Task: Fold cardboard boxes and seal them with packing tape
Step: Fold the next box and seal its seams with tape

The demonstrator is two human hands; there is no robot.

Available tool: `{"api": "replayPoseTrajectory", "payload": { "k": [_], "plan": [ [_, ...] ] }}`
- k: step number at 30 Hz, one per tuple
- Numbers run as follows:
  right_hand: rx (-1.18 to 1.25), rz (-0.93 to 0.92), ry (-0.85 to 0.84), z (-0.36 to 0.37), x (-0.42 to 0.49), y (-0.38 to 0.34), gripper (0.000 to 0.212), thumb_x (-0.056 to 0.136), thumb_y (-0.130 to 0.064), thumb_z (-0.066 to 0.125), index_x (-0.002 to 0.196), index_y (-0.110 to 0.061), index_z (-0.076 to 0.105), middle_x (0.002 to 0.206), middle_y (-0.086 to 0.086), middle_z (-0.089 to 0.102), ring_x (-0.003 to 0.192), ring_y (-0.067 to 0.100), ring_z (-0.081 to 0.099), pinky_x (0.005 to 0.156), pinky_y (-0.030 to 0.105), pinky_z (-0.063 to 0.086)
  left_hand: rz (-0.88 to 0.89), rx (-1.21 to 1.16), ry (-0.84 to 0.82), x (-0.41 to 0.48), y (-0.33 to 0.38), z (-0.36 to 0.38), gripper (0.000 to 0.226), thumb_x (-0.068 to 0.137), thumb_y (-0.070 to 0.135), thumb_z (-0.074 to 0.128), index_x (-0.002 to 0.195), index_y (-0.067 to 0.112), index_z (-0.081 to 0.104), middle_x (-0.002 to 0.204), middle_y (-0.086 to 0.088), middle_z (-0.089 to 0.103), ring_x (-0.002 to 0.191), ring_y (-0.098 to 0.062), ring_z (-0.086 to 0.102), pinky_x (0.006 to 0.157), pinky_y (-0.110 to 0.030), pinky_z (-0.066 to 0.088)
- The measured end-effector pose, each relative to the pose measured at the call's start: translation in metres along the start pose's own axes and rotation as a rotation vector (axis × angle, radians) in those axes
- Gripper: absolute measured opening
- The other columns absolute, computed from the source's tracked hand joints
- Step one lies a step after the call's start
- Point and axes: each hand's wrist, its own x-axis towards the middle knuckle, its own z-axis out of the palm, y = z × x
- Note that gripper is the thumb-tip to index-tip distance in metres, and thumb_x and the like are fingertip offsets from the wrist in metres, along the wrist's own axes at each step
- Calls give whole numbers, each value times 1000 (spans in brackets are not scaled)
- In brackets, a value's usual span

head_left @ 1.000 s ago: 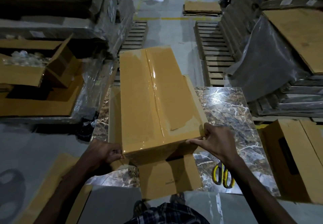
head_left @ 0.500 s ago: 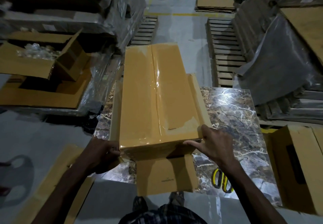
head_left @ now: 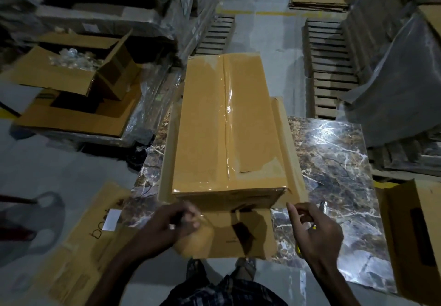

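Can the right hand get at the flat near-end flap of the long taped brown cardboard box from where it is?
Probably yes. The right hand hovers just beside the brown cardboard flap, which lies bare on the marbled tabletop; only the left hand covers its left part.

Dressed in dark checked cloth [head_left: 224,291] with pale blue crossing lines, seen at lower edge. Shod in dark strapped sandals [head_left: 196,270], detail lost in dim light. Bare along both forearms down to left hand [head_left: 171,224] and right hand [head_left: 315,231].
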Motion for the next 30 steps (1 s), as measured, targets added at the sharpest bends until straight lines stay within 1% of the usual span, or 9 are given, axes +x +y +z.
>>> {"api": "replayPoseTrajectory", "payload": {
  "k": [3,6,9,11,15,21,23,27,30],
  "plan": [
    [-155,375,-18,9,-24,55,20,94,-47,71,87,-28,70,76,-6,72,73,19,69,66,35,51,-18,-136,-103,25,4,50,11,100,19,67,94,27,72,89,9,71,92,-5,66,82,-18,46],
    [-278,651,-226,18,-55,131,47,90,-68,58,87,-22,62,85,6,69,86,34,69,71,44,56,2,-213,-119,56,5,92,7,101,18,67,98,16,73,96,2,74,97,-11,68,87,-21,46],
    [-357,617,-381,29,-75,161,45,93,-60,56,89,-15,60,90,13,62,90,40,64,75,43,51,5,-283,-163,82,13,129,9,96,26,68,93,20,74,92,7,74,91,-7,67,81,-21,46],
    [-383,657,-342,32,-74,157,40,95,-52,58,101,-13,60,97,14,59,90,38,62,74,41,47,-5,-318,-191,99,17,150,13,93,28,67,95,17,72,91,6,73,89,-6,65,78,-18,46],
    [-563,648,-297,50,-72,155,51,87,-58,71,89,-7,69,77,18,65,70,39,67,60,41,53,-23,-300,-268,128,15,186,12,96,22,69,94,10,70,89,7,72,88,-7,65,81,-19,47],
    [-393,874,-330,38,-53,172,49,74,-58,72,80,-10,69,80,15,70,82,37,71,65,32,53,-59,-232,-389,161,7,240,12,94,28,70,87,18,67,85,-9,64,79,-10,59,72,-20,41],
    [-364,830,-348,23,-52,171,42,69,-50,77,80,-10,68,77,14,69,80,36,70,60,31,46,-71,-192,-392,172,4,257,14,88,34,71,84,21,67,82,-2,67,80,-9,60,74,-20,42],
    [-282,694,-301,-13,-70,175,39,70,-51,81,85,-18,67,75,7,72,78,30,71,60,35,47,-108,-162,-461,195,-4,283,12,93,15,72,85,8,66,80,6,66,72,7,60,74,-20,44],
    [-271,559,-329,-35,-79,176,47,69,-61,74,96,-23,65,83,0,76,78,23,72,61,33,46,-95,-113,-478,206,-8,293,31,80,45,70,85,14,69,89,-6,70,86,-9,65,80,-26,46]
  ]
}}
